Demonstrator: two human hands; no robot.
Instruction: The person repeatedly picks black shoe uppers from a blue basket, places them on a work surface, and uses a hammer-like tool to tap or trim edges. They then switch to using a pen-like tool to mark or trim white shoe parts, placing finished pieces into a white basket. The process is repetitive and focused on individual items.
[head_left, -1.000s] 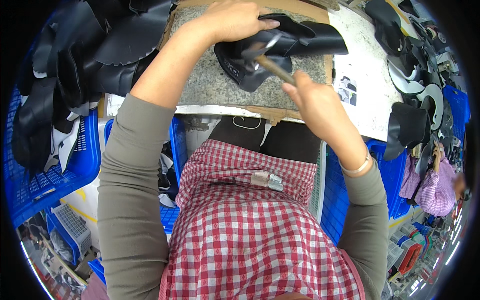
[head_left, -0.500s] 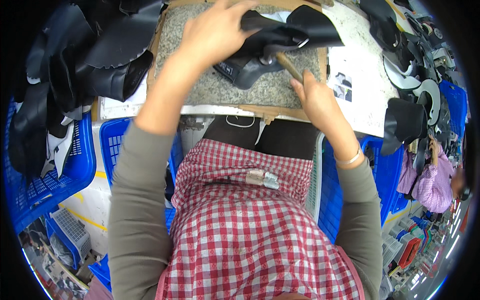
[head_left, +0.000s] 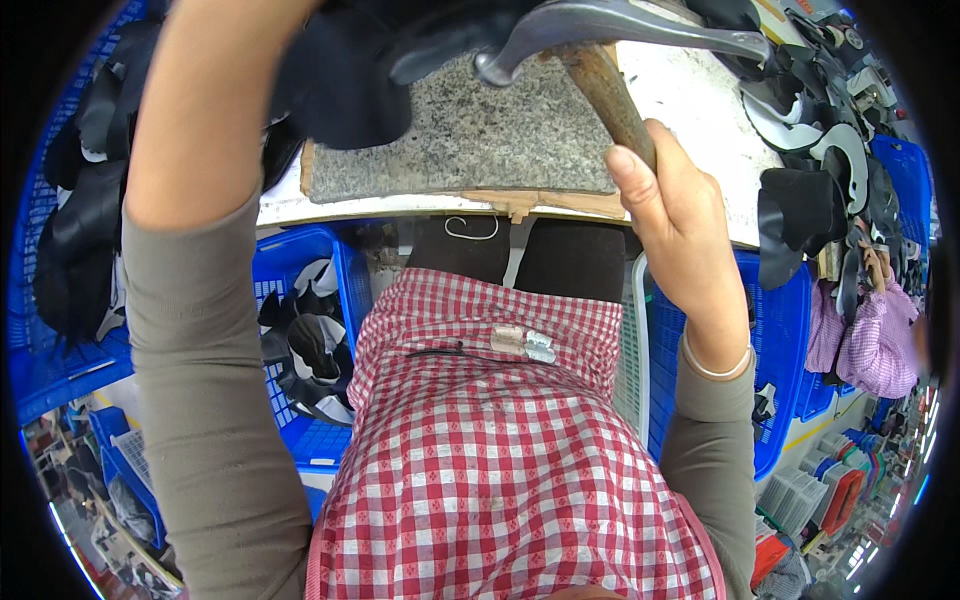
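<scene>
My right hand [head_left: 685, 220] is closed round the wooden handle of a hammer [head_left: 607, 95], whose long curved metal head is raised above the right part of the worktop. My left forearm [head_left: 205, 150] reaches out past the top edge, so the hand itself is hidden. Beside that forearm hangs a black leather piece [head_left: 345, 80], blurred by motion, over the left side of a speckled stone slab [head_left: 450, 150]. From here I cannot see what my left fingers do.
White tabletop [head_left: 700, 105] surrounds the slab, with torn cardboard [head_left: 510, 200] along its front. Below stands a blue basket [head_left: 330, 250] holding black and white pieces. More leather pieces [head_left: 80, 240] pile up at left, others [head_left: 800, 215] at right. A person in a checked shirt [head_left: 880, 340] is far right.
The hammer has come up off the leather piece, and its head is now lifted high. My left arm has gone up and left, taking the leather piece off the slab's middle.
</scene>
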